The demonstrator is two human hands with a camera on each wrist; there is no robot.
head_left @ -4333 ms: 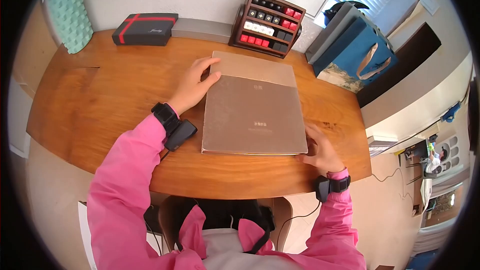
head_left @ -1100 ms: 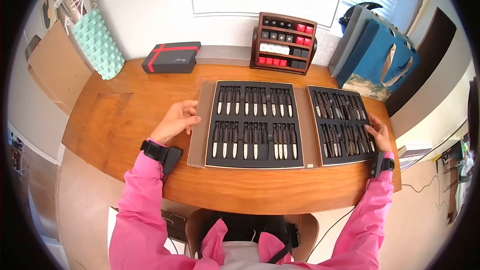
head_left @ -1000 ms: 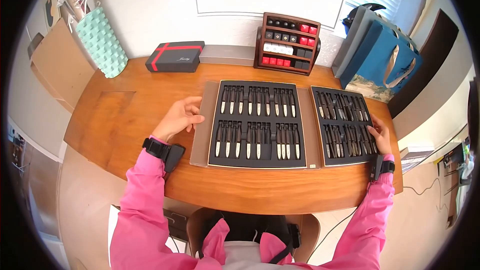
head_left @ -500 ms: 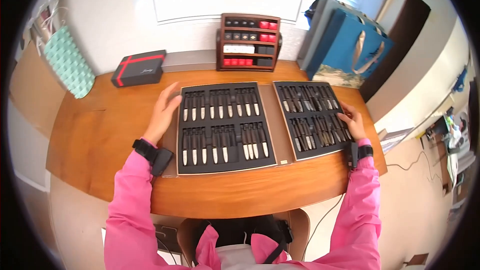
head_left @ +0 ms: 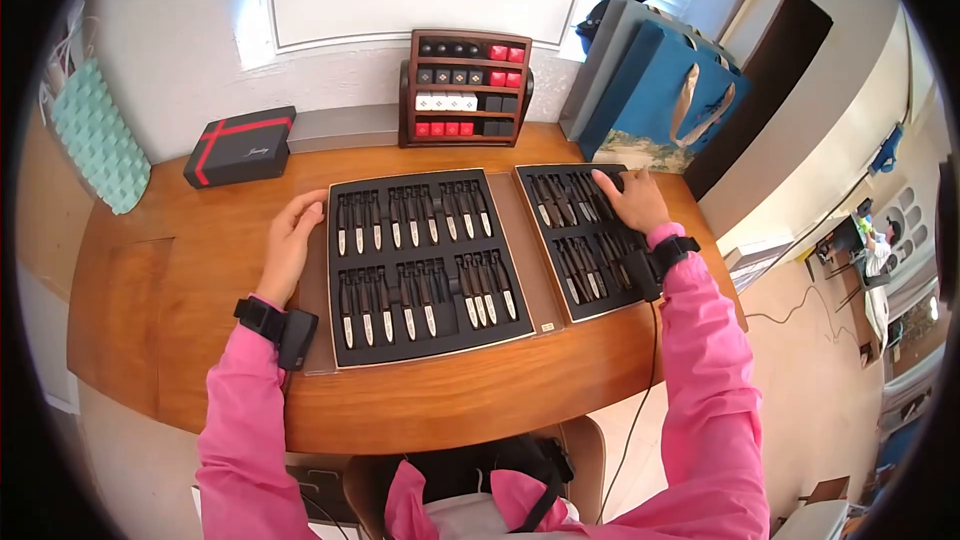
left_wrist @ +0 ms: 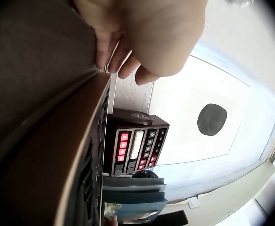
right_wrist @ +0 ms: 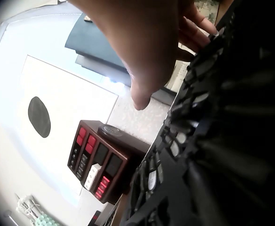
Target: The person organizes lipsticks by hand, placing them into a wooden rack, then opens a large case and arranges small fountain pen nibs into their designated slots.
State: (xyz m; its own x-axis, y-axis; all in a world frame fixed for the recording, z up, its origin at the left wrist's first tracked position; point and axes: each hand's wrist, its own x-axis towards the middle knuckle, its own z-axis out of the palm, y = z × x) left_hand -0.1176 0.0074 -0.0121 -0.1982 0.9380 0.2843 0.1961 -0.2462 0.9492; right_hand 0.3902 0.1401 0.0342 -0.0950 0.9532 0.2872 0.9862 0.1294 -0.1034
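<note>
A brown book-like case lies unfolded on the wooden table. Its left black tray and right black tray hold rows of slim dark sticks with pale pointed tips. My left hand is at the left edge of the case, thumb beside the tray's upper left corner. In the left wrist view, its fingers extend loosely at the edge. My right hand reaches over the upper right part of the right tray, fingers spread. In the right wrist view, its fingertips are right at the sticks.
Behind the case stand a wooden rack of small red, white and black blocks, and a blue gift bag. A black box with red ribbon sits back left. A mint-green textured holder stands at the far left.
The closed case is now unfolded, showing both trays. In the last half second my right hand moved from the right tray's outer edge up over its top part. My left hand stays at the left edge.
</note>
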